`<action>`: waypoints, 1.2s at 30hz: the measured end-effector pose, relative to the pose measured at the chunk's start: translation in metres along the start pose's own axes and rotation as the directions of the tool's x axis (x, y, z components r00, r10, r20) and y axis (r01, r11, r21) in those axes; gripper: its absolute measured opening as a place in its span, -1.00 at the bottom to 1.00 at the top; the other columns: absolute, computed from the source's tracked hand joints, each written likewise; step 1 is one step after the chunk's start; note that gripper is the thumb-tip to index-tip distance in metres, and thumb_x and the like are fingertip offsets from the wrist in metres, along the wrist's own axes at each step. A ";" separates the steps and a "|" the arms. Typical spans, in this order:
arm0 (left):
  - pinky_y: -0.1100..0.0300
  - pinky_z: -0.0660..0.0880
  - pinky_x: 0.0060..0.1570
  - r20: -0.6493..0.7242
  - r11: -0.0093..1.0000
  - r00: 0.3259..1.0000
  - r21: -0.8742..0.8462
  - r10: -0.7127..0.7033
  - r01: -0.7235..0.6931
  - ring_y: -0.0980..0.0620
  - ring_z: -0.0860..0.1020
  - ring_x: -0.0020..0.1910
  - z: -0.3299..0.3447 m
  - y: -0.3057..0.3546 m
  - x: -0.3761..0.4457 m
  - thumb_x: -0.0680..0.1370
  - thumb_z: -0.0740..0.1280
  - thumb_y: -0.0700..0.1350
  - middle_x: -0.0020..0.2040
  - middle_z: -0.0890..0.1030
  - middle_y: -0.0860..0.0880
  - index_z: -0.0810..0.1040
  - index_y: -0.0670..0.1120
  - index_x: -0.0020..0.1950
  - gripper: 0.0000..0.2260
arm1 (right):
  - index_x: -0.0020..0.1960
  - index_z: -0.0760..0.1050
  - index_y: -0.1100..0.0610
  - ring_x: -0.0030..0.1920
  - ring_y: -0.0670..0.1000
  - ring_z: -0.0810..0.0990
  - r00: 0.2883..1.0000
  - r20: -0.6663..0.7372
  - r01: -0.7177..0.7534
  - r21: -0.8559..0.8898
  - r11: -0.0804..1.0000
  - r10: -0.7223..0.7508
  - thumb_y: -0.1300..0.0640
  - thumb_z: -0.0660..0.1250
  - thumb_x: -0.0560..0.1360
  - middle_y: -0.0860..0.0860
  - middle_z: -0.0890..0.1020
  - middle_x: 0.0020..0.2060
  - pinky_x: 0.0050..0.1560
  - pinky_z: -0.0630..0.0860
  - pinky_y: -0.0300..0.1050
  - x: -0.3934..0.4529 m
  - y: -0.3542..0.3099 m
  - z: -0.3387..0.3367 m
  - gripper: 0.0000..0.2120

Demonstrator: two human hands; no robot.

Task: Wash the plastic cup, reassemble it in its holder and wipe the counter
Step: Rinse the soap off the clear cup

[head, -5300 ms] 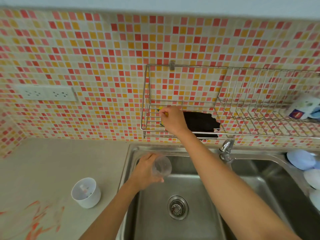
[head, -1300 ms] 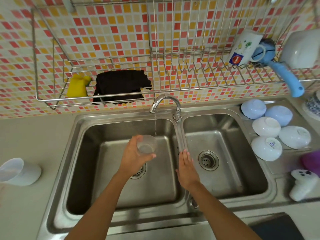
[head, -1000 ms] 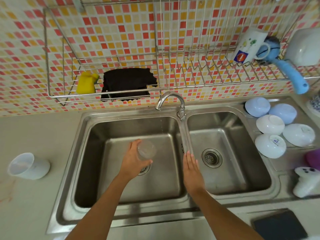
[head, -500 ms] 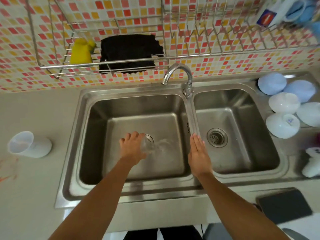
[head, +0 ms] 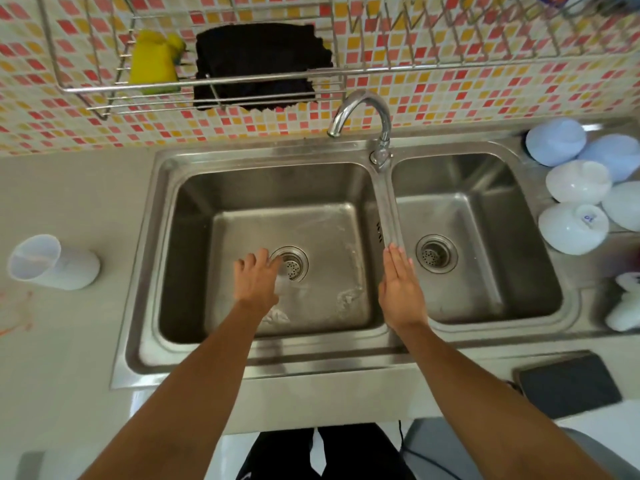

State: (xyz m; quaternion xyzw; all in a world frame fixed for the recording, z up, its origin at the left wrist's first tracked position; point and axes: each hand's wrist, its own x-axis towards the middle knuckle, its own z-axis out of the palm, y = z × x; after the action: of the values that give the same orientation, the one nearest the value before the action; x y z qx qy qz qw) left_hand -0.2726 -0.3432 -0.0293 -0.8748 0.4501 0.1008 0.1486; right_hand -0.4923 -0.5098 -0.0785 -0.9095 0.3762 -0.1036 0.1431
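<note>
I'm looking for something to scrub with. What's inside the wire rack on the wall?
In the wire rack: a yellow sponge at left and a black cloth beside it. Anything behind the cloth is covered, and the rack's upper right runs out of frame.

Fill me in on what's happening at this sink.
A person stands at a double sink. The left hand is down in the left basin near the drain, tipping a clear plastic cup; it is blurred, but water seems to be spilling out. The right hand lies flat and empty on the divider between the basins. No water runs from the faucet. The white holder waits on the counter to the left, near some orange smears.
</note>
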 end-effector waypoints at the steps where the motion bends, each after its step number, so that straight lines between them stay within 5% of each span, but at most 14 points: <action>1: 0.00 0.32 0.12 -0.002 0.999 1.000 0.032 0.010 -0.010 -0.11 0.39 0.16 -0.001 0.000 -0.001 0.31 0.50 0.07 0.22 0.36 -0.05 0.34 0.06 0.30 -0.38 | 0.46 0.25 0.32 0.48 0.16 0.23 1.000 -0.006 0.001 -0.005 1.000 -0.001 0.38 0.27 0.46 0.23 0.32 0.44 0.48 0.10 0.08 0.000 0.001 0.001 -0.42; 9: -0.03 0.31 0.19 -0.063 0.946 0.970 0.246 0.233 -0.211 -0.13 0.39 0.19 -0.013 -0.001 -0.001 0.49 0.30 -0.21 0.24 0.38 -0.08 0.36 0.00 0.33 -0.59 | 0.47 0.24 0.32 0.48 0.16 0.22 1.000 -0.007 0.015 -0.020 1.000 -0.015 0.37 0.28 0.46 0.22 0.32 0.45 0.48 0.11 0.09 -0.001 0.001 0.001 -0.41; 14: -0.03 0.39 0.13 -0.208 0.971 0.957 0.169 0.201 -0.167 -0.13 0.45 0.11 -0.011 -0.014 -0.011 0.30 0.48 -0.18 0.17 0.45 -0.07 0.42 0.03 0.26 -0.44 | 0.46 0.24 0.33 0.49 0.17 0.21 1.000 -0.007 0.028 -0.057 0.998 -0.028 0.41 0.28 0.45 0.23 0.31 0.45 0.48 0.05 0.07 -0.002 0.004 0.005 -0.40; 19: -0.10 0.39 0.20 -0.342 0.991 0.936 -0.067 0.086 -0.115 -0.16 0.48 0.11 -0.003 -0.024 -0.030 0.19 0.59 -0.15 0.16 0.48 -0.12 0.41 0.00 0.30 -0.28 | 0.47 0.24 0.31 0.45 0.23 0.27 0.977 0.037 0.214 -0.177 0.961 -0.211 0.46 0.39 0.35 0.24 0.32 0.44 0.46 0.14 0.15 -0.007 0.001 0.004 -0.27; 23: -0.09 0.40 0.25 -0.394 0.956 0.912 -0.294 -0.113 -0.009 -0.15 0.47 0.17 0.001 -0.036 -0.055 0.25 0.58 0.08 0.20 0.48 -0.12 0.33 -0.04 0.32 -0.26 | 0.47 0.29 0.19 0.44 0.20 0.30 0.950 0.034 0.311 -0.069 0.948 -0.309 0.29 0.30 0.52 0.19 0.34 0.44 0.48 0.14 0.10 -0.022 -0.023 0.008 -0.46; 32: -0.02 0.41 0.25 -0.331 0.645 0.793 -0.757 -0.511 0.100 -0.06 0.42 0.24 0.010 -0.111 -0.120 0.31 0.51 0.17 0.26 0.47 -0.04 0.33 -0.02 0.36 -0.29 | 0.27 0.49 0.13 0.14 0.08 0.54 0.952 -0.014 0.300 0.230 0.926 -0.305 0.05 0.16 0.55 0.08 0.58 0.15 0.17 0.45 -0.01 -0.033 -0.150 0.030 -0.66; 36: 0.19 0.41 0.13 -0.323 0.569 0.747 -0.817 -0.581 0.090 -0.01 0.43 0.17 0.016 -0.159 -0.145 0.31 0.51 0.18 0.24 0.46 -0.07 0.31 -0.08 0.37 -0.25 | 0.15 0.54 0.14 0.01 0.13 0.60 0.966 -0.032 0.253 0.342 0.905 -0.258 0.04 0.18 0.54 0.08 0.64 0.01 0.05 0.52 -0.01 -0.027 -0.208 0.043 -0.71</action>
State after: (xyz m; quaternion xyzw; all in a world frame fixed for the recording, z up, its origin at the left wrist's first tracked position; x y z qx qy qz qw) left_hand -0.2266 -0.1399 0.0281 -0.9131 0.2020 -0.0139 -0.3538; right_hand -0.3621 -0.3419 -0.0507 -0.9126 0.2291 -0.1791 0.2874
